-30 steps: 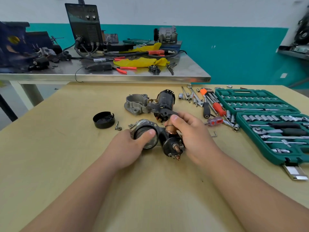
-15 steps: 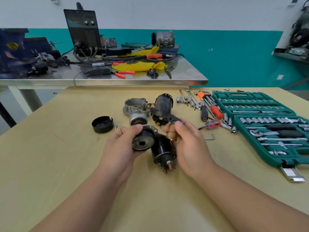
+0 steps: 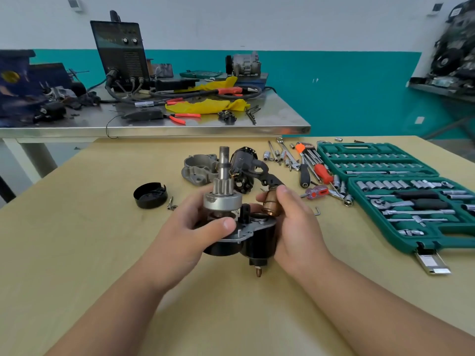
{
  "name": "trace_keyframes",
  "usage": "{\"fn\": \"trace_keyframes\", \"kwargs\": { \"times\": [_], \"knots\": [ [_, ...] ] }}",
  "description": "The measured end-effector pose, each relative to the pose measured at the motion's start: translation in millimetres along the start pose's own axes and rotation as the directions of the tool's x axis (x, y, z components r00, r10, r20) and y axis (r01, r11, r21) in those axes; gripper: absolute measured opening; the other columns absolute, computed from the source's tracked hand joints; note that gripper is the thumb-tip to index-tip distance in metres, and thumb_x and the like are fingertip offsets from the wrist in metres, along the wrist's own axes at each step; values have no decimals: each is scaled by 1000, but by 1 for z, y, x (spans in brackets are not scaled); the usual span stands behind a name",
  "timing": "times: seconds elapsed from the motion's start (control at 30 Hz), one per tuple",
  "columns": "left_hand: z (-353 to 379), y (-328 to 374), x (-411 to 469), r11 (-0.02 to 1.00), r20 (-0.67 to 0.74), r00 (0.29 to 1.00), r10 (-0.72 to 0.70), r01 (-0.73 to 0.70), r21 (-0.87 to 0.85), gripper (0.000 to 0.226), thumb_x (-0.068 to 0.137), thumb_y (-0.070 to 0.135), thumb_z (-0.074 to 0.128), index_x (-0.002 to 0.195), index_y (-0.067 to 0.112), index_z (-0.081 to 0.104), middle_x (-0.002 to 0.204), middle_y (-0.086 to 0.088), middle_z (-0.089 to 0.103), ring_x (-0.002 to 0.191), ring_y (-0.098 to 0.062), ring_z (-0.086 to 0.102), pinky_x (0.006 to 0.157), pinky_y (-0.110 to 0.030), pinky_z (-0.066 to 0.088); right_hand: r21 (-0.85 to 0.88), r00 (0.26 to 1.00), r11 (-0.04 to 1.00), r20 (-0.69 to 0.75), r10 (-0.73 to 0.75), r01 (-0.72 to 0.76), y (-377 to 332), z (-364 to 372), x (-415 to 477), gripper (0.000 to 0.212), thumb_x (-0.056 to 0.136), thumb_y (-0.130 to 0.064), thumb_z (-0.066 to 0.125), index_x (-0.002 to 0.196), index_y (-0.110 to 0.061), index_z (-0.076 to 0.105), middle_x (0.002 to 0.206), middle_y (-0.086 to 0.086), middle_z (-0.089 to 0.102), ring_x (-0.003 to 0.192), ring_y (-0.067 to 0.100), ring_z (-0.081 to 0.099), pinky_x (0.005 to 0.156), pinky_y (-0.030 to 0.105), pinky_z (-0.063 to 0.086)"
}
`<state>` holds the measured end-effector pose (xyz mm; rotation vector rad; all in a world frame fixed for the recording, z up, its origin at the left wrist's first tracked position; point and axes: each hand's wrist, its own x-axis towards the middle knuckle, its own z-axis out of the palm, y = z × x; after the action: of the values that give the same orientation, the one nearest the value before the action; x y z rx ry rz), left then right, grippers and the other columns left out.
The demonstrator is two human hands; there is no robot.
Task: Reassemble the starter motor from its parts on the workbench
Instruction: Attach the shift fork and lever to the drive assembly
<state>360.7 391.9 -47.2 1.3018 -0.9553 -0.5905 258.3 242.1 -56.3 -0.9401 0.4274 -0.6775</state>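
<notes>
Workbench [image 3: 77, 253]: socket set [image 3: 334, 152] near starter motor [image 3: 257, 240].

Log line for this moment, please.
left hand: grips starter assembly | right hand: pinches copper plunger | nose housing: lying on workbench

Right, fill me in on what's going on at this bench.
A person holds a partly assembled starter motor above the workbench. The left hand grips its drive end, gear shaft pointing up; the right hand steadies the other side and pinches a copper-coloured plunger. The grey nose housing and black cap lie on the bench, not yet fitted.
</notes>
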Motion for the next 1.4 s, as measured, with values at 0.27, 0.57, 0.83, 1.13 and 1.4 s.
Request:
{"fn": "trace_keyframes", "kwargs": {
  "times": [0.27, 0.57, 0.83, 1.13, 1.4],
  "knots": [
    [-21, 13, -3, 994, 149, 984, -100, 91, 62, 51, 74, 57, 74, 116, 29, 70, 122, -5, 69, 116, -23, 64, 90, -29, 51, -362, 930, 871, 278, -240, 333, 1, 5, -17, 23, 85, -32, 57, 108, -30, 63, 101, -3, 74, 98, 13, 68, 82, 28, 55],
    [-34, 26, -4, 997, 211, 976, -52, 61, -41, 65, 66, 51, 83, 111, 7, 69, 116, -27, 65, 111, -41, 62, 94, -47, 51, -445, 875, 807, 453, -172, 389, -10, 4, -21, 22, 78, -35, 64, 98, -42, 63, 102, -2, 73, 90, 11, 70, 77, 20, 53],
    [-23, 17, -2, 999, -77, 997, 21, -25, -47, 62, 50, 67, 85, 93, 23, 75, 88, -6, 71, 85, -20, 70, 73, -29, 56, -489, 868, 754, 447, -216, 439, -21, -3, -21, 17, 69, -40, 67, 86, -41, 63, 92, 0, 73, 85, 15, 71, 71, 28, 57],
    [-13, 11, -3, 998, -184, 981, 53, -55, -7, 29, 69, 47, 69, 90, 27, 75, 81, -7, 67, 76, -20, 65, 74, -37, 56, -567, 855, 678, 485, -184, 467, -49, -11, -16, 12, 72, -22, 68, 82, -29, 65, 83, -2, 73, 66, 16, 70, 60, 25, 56],
    [-8, 11, -3, 998, -220, 974, 58, -58, 9, 32, 70, 49, 69, 91, 26, 76, 85, -9, 68, 82, -25, 66, 73, -39, 56, -576, 854, 670, 489, -176, 468, -35, 0, -19, 20, 70, -42, 68, 89, -36, 64, 88, -7, 74, 72, 13, 71, 67, 28, 59]
  ]
}}
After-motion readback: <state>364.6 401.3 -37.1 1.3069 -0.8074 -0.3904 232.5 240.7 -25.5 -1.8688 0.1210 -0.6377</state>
